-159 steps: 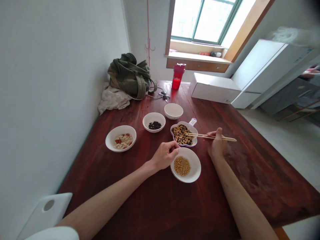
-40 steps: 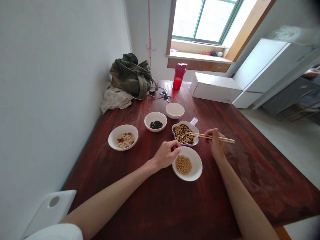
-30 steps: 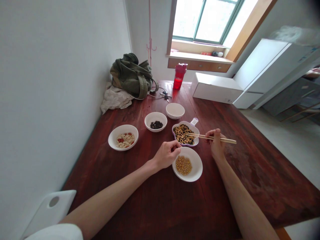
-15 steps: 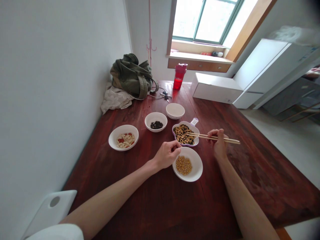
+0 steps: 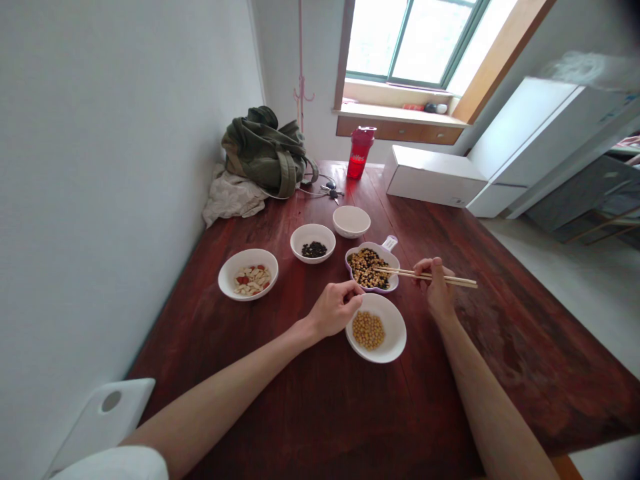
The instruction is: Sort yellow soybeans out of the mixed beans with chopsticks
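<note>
My right hand (image 5: 436, 290) is closed around a pair of wooden chopsticks (image 5: 425, 275). Their tips reach into a purple-rimmed handled dish (image 5: 394, 283) of mixed yellow and black beans (image 5: 367, 268). Nearer to me is a white bowl (image 5: 397, 340) of yellow soybeans (image 5: 369, 331). My left hand (image 5: 336, 308) pinches this bowl's upper left rim, close to the dish's front edge. Further left, one white bowl (image 5: 313, 231) contains small black beans (image 5: 315, 250), and another (image 5: 226, 280) holds pale and reddish nut-like pieces (image 5: 253, 280). A third white bowl (image 5: 351, 220) behind the dish looks empty.
On the far part of the dark red wooden table (image 5: 310, 413) are a green bag (image 5: 265, 150), a pale cloth (image 5: 231, 197), keys (image 5: 332, 192), a red shaker bottle (image 5: 360, 153) and a long white box (image 5: 435, 175). A wall (image 5: 100, 167) borders the table's left side.
The chopsticks and my right hand have shifted very slightly left, with the tips still among the mixed beans. My left hand keeps its place at the soybean bowl.
</note>
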A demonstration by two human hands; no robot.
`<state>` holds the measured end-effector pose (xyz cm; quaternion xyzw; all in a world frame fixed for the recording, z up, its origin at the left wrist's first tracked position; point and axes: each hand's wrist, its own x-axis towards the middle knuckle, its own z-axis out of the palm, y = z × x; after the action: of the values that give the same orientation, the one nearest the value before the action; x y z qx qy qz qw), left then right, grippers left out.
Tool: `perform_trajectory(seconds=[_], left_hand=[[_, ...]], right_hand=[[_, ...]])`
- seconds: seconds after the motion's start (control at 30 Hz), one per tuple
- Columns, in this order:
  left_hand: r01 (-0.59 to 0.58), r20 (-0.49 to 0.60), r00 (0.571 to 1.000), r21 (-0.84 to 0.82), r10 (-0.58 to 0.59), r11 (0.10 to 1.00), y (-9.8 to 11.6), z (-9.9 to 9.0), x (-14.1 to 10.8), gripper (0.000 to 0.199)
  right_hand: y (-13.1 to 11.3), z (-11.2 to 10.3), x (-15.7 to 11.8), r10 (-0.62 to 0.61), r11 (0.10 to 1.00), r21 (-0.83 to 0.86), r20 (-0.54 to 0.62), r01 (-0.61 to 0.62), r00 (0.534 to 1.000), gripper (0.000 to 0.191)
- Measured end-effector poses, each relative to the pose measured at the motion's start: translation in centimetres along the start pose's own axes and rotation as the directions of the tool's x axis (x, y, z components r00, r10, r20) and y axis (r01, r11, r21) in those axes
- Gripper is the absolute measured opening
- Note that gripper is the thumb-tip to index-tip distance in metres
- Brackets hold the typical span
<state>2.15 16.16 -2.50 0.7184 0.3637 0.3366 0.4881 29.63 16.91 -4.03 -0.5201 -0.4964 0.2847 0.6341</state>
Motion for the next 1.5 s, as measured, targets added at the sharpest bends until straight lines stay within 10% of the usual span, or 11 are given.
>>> perform_trajectory(seconds=[0.43,0.8,1.07,1.5], left_hand=[[0.002,0.0,1.0,0.007,-0.002,1.0,0.1,-0.1,0.0,0.021],[0.003,0.0,1.0,0.007,-0.003,1.0,0.1,0.0,0.0,0.021],[0.008,-0.002,1.0,0.024,-0.008,1.0,0.0,-0.1,0.0,0.022],[0.004,0.006,1.0,0.007,-0.004,1.0,0.0,0.0,0.0,0.022]], right_hand=[[-1.5,0.5,-0.7,-0.16,0.964,-0.185,0.159,0.189,0.974,0.056],[-1.6,0.7,-0.7,-0.106,0.965,-0.243,-0.016,0.099,0.994,0.064],[-1.9,0.5,0.4,-0.016,0.991,0.127,-0.249,0.049,0.968,0.064],[-4.1,0.3,0.0,0.071,0.976,0.186,0.226,-0.115,0.971,0.067]])
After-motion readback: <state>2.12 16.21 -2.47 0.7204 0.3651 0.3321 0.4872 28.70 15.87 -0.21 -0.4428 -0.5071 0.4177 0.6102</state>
